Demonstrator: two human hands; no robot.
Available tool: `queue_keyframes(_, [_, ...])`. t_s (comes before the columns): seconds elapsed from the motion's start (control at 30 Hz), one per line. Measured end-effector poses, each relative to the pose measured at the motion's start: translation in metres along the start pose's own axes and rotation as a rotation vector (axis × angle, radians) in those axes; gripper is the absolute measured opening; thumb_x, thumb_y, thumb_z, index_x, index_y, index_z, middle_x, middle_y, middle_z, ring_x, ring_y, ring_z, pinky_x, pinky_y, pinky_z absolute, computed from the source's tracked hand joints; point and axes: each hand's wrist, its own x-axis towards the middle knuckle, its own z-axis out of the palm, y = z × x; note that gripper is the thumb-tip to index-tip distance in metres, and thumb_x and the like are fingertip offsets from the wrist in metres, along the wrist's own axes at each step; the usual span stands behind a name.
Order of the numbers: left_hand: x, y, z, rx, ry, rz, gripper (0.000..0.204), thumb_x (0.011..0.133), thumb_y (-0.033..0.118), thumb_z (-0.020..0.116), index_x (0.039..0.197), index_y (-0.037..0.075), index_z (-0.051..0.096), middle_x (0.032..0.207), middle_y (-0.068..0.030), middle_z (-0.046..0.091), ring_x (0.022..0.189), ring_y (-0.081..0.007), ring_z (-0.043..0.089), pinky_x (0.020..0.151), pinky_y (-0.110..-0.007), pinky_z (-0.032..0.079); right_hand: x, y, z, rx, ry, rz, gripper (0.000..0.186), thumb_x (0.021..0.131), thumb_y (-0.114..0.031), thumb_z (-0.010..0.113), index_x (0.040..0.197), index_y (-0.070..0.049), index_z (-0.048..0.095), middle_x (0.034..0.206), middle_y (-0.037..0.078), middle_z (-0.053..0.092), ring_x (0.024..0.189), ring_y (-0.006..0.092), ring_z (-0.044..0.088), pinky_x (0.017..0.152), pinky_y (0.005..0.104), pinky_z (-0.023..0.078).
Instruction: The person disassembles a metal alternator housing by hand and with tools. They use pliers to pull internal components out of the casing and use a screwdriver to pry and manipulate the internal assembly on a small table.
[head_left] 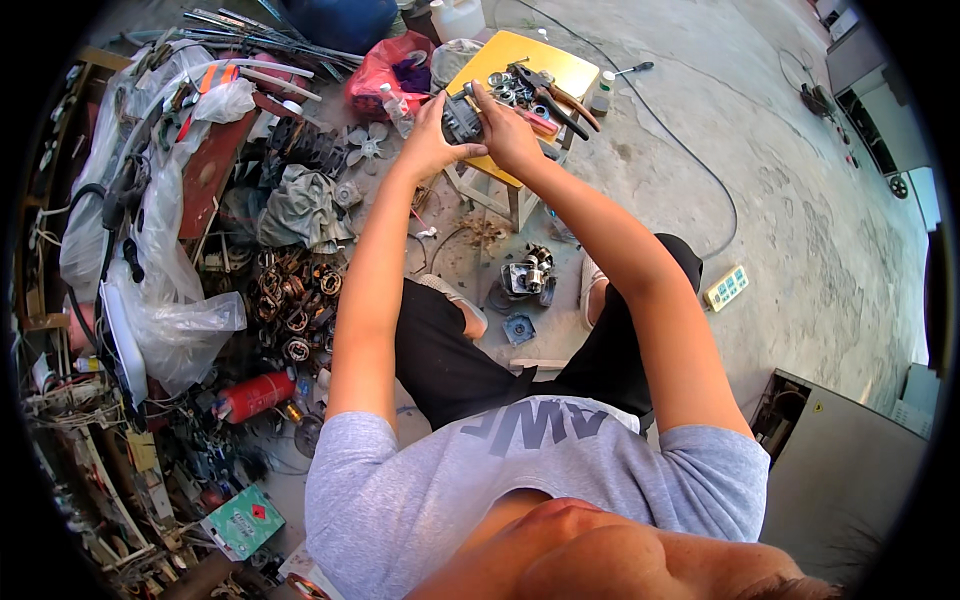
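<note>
Both hands grip a grey metal part [462, 118] at the front left corner of a small yellow-topped stool [566, 60]. My left hand [433, 145] wraps round its left side, thumb reaching underneath. My right hand [505, 135] holds its right side, fingers over the top. Beside them on the stool lie pliers with dark and red handles [555, 105] and several small metal rings [503, 85]. Below, between my feet, sit a disassembled motor-like assembly [525, 275] and a square blue-grey plate [518, 328].
At left is dense clutter: plastic sheeting [170, 320], copper coils [295, 300], a red extinguisher [250, 398], a fan blade [365, 142] and a red bag [380, 75]. On the concrete at right lie a cable [720, 180] and a power strip [727, 288]. A metal cabinet [850, 470] sits lower right.
</note>
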Motion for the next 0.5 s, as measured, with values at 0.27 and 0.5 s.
queue_keyframes(0.27, [0.01,-0.002,0.002,0.151,-0.008,-0.094,0.104,0.057,0.039,0.09,0.14,0.003,0.04,0.133,-0.0222,0.053,0.127,-0.0356,0.049,0.106,-0.042,0.04,0.022,-0.023,-0.037,0.015,0.05,0.184,0.047,0.095,-0.013,0.047,0.142,-0.012,0.045,0.097,0.028,0.063,0.09,0.0437,0.063,0.079,0.0491,0.05])
queue_keyframes(0.5, [-0.007,0.015,0.003,0.249,-0.117,-0.105,0.104,0.06,0.043,0.087,0.143,0.004,0.036,0.14,-0.0215,0.045,0.129,-0.0352,0.047,0.106,-0.041,0.041,-0.006,-0.008,-0.087,-0.08,-0.512,0.223,0.048,0.096,-0.015,0.046,0.144,-0.012,0.044,0.135,0.015,0.056,0.095,0.0331,0.067,0.082,0.0412,0.053])
